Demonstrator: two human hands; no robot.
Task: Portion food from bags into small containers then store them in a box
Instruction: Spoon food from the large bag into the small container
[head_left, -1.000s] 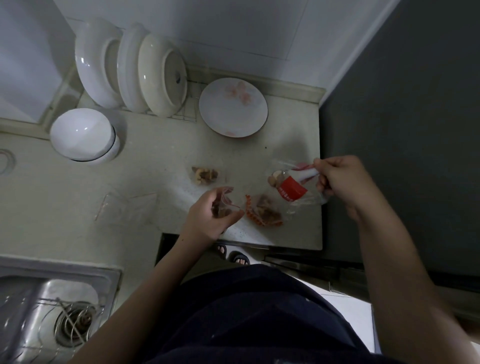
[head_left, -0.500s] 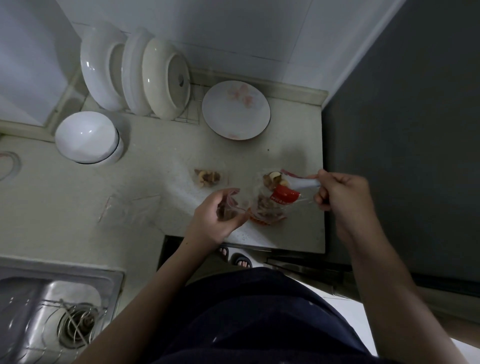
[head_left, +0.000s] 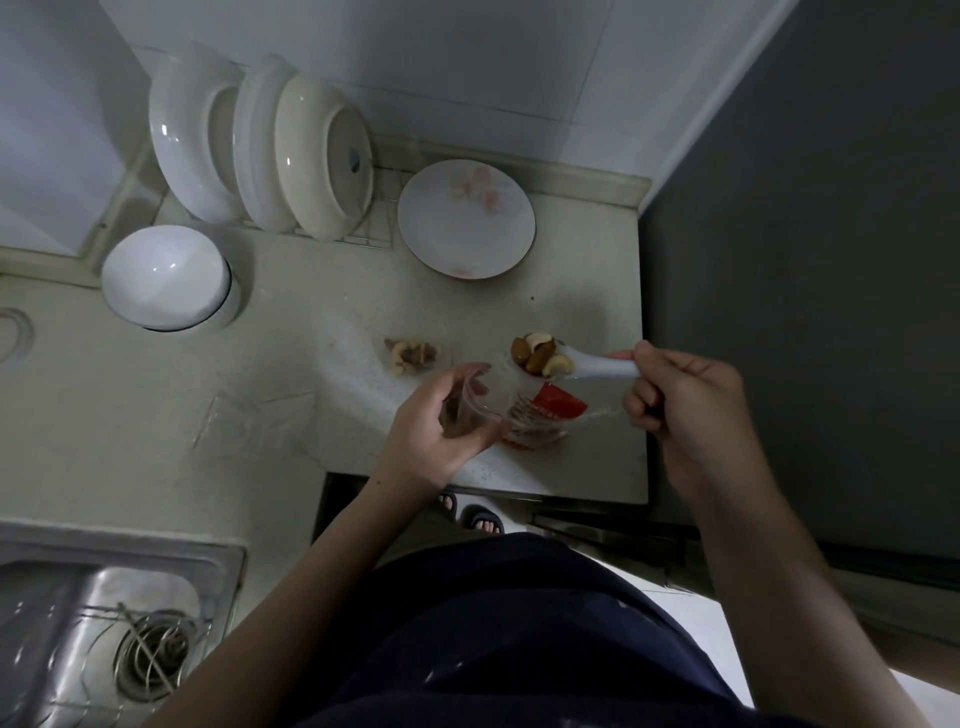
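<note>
On the table (head_left: 156, 405), the right hand (head_left: 685, 395) grips a white spoon (head_left: 597, 366) heaped with nuts (head_left: 540, 353) above the red-labelled bag (head_left: 550, 410), the left hand (head_left: 436, 431) clasps what looks like a clear small container (head_left: 475, 408), a second nut-filled container (head_left: 410, 356) sits at ten o'clock, and a plate (head_left: 467, 218) stands beyond.

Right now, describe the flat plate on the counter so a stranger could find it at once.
Start at the dish rack against the back wall. Just right of it lies the plate, flat on the counter. Unlike the plain white dishes standing on edge, it carries faint pink flowers.
</note>
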